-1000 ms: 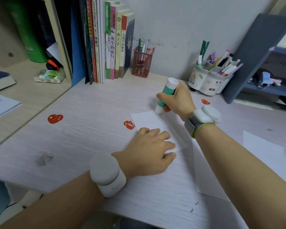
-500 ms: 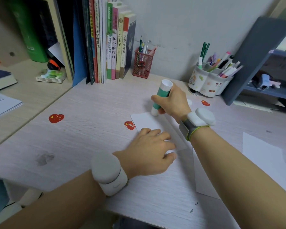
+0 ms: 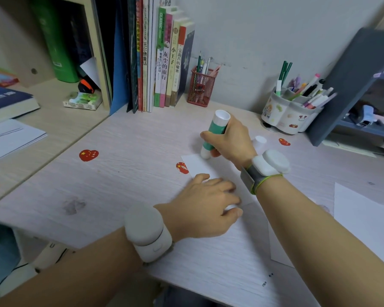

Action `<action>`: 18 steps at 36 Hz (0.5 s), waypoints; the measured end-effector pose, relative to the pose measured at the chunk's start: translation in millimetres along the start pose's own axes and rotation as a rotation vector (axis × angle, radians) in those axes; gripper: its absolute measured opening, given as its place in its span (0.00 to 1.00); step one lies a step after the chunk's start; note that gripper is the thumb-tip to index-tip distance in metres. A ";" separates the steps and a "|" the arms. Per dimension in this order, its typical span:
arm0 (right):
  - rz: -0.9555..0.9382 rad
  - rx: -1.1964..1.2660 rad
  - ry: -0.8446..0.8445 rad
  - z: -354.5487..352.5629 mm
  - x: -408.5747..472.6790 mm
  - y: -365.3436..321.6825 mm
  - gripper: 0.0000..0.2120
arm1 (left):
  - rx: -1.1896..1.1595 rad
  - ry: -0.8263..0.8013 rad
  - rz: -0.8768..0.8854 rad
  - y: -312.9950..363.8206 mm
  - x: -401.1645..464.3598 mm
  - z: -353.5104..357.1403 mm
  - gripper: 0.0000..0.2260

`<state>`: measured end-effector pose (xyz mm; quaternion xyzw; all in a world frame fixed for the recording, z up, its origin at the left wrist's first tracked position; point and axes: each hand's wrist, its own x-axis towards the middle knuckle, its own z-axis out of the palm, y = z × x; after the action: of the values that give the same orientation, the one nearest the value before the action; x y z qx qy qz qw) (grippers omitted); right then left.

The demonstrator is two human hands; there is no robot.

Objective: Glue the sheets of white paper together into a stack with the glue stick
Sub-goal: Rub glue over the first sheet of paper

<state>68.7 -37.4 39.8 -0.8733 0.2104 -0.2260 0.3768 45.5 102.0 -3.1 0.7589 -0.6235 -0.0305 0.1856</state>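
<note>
A small white sheet of paper (image 3: 200,167) lies on the desk in front of me. My left hand (image 3: 206,207) rests flat on its near part, fingers together, pinning it down. My right hand (image 3: 231,140) is wrapped around a green and white glue stick (image 3: 215,131), tilted with its lower tip touching the sheet's far edge. The glue stick's white cap (image 3: 259,140) stands on the desk just behind my right hand. Two more white sheets lie to the right: one (image 3: 277,247) partly under my right forearm, another (image 3: 359,218) farther right.
Upright books (image 3: 162,60) line the back wall beside a red mesh pen cup (image 3: 201,87) and a white pen holder (image 3: 290,116). A grey shelf unit (image 3: 350,85) stands at the right. Red flag stickers (image 3: 88,155) dot the desk (image 3: 120,178). Books and papers sit on the left shelf.
My right hand has slid the glue stick leftward along the far edge of the sheet. My left hand has stayed pressed on the paper.
</note>
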 end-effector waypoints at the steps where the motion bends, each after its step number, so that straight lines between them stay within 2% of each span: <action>1: -0.002 0.003 -0.002 0.2 -0.3 -0.3 0.12 | -0.004 0.022 -0.011 -1.8 -2.9 0.3 0.31; 4: 0.004 0.015 0.004 -0.2 -0.3 0.2 0.13 | -0.020 0.137 -0.064 -11.7 -7.9 0.2 0.24; 7: 0.019 0.065 -0.026 -2.7 -1.7 -1.0 0.13 | -0.077 0.264 -0.167 -21.3 -9.6 -11.1 0.22; 11: 0.039 0.133 -0.149 -8.1 -6.3 -4.3 0.12 | -0.209 0.468 -0.396 -30.6 -14.6 -37.0 0.13; 14: 0.041 0.146 -0.260 -14.2 -11.4 -6.0 0.12 | -0.238 0.503 -0.499 -42.1 -18.4 -44.7 0.12; 18: 0.015 0.166 -0.355 -22.6 -20.9 -10.1 0.11 | -0.274 0.402 -0.504 -53.2 -19.0 -43.3 0.14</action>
<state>41.3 -32.5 56.4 -0.8637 0.1278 -0.0823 0.4806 103.1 138.9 16.6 0.8478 -0.3576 -0.0088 0.3915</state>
